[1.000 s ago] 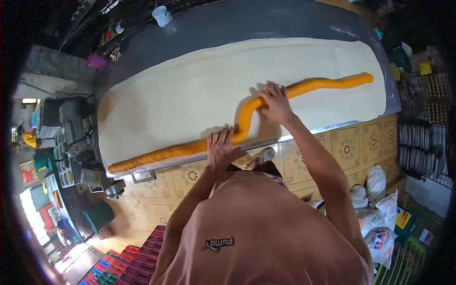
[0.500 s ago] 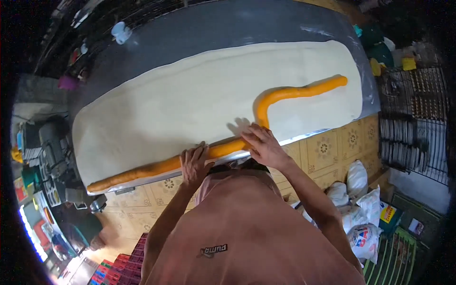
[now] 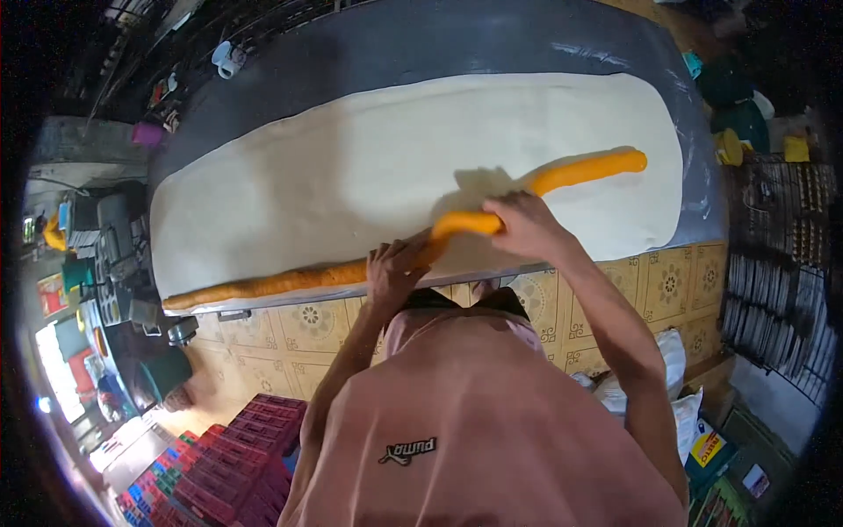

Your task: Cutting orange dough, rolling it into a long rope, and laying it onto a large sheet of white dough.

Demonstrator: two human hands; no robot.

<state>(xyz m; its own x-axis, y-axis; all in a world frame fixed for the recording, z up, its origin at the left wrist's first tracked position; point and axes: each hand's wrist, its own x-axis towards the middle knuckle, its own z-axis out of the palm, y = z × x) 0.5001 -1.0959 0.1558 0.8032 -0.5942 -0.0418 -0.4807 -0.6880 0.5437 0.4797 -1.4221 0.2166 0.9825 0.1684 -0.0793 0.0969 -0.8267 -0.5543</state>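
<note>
A long orange roll of soft filling point(image 3: 593, 169) lies bent on a wide, pale dough sheet point(image 3: 369, 149), its darker left stretch along the near edge. My left hand point(image 3: 391, 268) is closed on the roll left of centre, at that edge. My right hand point(image 3: 531, 227) grips a raised, brighter bend of the same roll farther right and higher up the sheet, casting a shadow on the dough. Beyond the sheet the dark table top point(image 3: 457, 35) shows.
A white jug point(image 3: 226, 60) stands at the far left of the table. Metal racks point(image 3: 773, 307) are at the right, white sacks point(image 3: 667, 356) below them on the patterned floor point(image 3: 307, 338), stacked plastic crates point(image 3: 219, 457) at lower left, pots and equipment point(image 3: 114, 246) along the left.
Since half a second ago, my right hand has moved up and right, carrying the roll's middle with it and reshaping its bend. My left hand has shifted right along the roll.
</note>
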